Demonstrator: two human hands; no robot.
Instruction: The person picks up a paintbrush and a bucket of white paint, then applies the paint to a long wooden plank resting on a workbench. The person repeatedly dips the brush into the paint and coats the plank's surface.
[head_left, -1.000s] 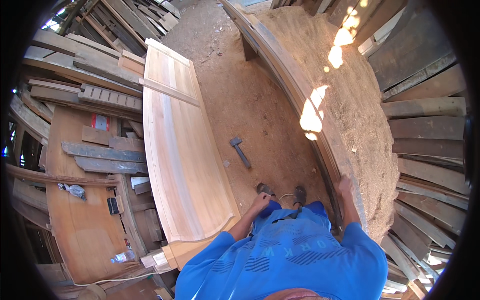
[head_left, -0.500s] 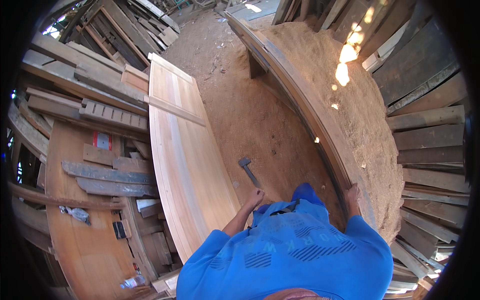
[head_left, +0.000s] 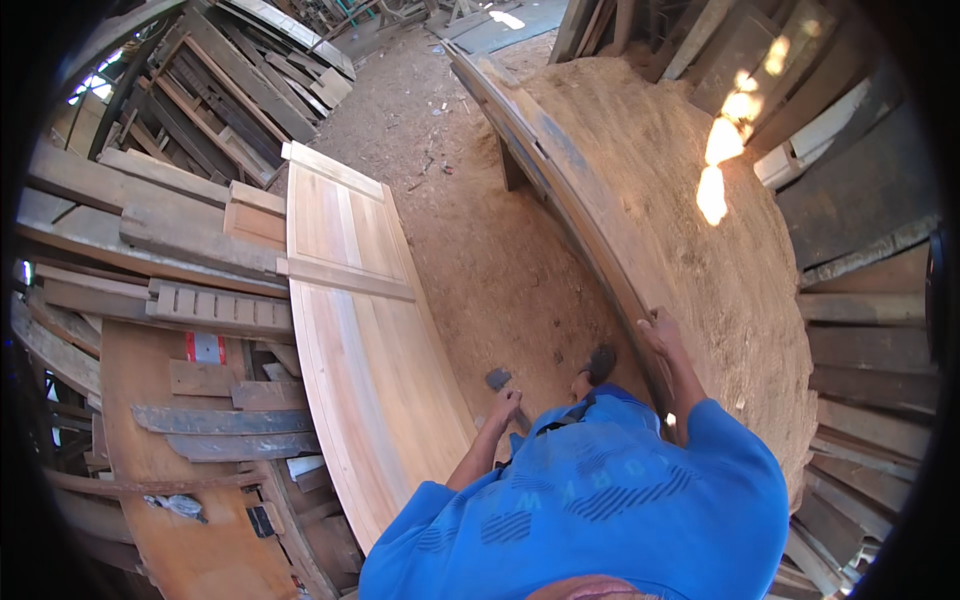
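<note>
My left hand (head_left: pixel 507 403) is closed in front of my body; whatever its fingers may hold is too small to make out. Just beyond it a hammer (head_left: pixel 497 378) lies on the dirt floor, its handle partly hidden behind that hand. My right hand (head_left: pixel 660 333) grips the top edge of a long wooden board (head_left: pixel 590 215), which stands on edge and stretches away from me on the right. At my left a pale, freshly planed wooden door panel (head_left: pixel 360 345) leans against stacked timber, not touched by either hand.
A large sawdust heap (head_left: pixel 690 260) fills the right side behind the long board. Old planks (head_left: pixel 870 340) line the far right, and stacked timber (head_left: pixel 200 240) crowds the left. My shod foot (head_left: pixel 600 362) stands on the dirt floor between panel and board.
I have shifted forward, so the hammer and panel appear nearer and one foot now shows. My right hand has moved farther along the board's edge. The left hand stays closed.
</note>
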